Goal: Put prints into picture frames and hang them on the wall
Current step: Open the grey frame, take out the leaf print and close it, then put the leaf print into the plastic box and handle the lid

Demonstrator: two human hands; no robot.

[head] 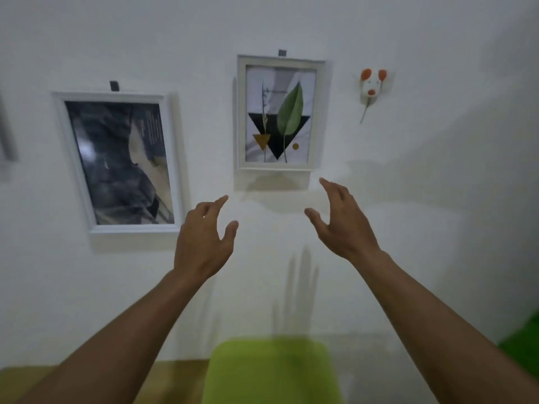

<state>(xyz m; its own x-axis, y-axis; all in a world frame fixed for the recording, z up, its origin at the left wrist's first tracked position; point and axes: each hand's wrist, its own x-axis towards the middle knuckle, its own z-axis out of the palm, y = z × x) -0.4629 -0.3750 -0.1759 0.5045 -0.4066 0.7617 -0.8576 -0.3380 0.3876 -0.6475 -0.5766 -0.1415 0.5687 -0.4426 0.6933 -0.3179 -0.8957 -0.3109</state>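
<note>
Both grips apart, empty: left hand (201,243), right hand (344,225) just below leaf frame (241,112).

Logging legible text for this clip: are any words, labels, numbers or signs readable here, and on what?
Dark print: small pale lines of text at its upper right, too blurred to read.
Leaf print: a faint line near the top, possibly text, unreadable.
Mouse ornament: no text visible.
Nothing in view can be quoted.
</note>
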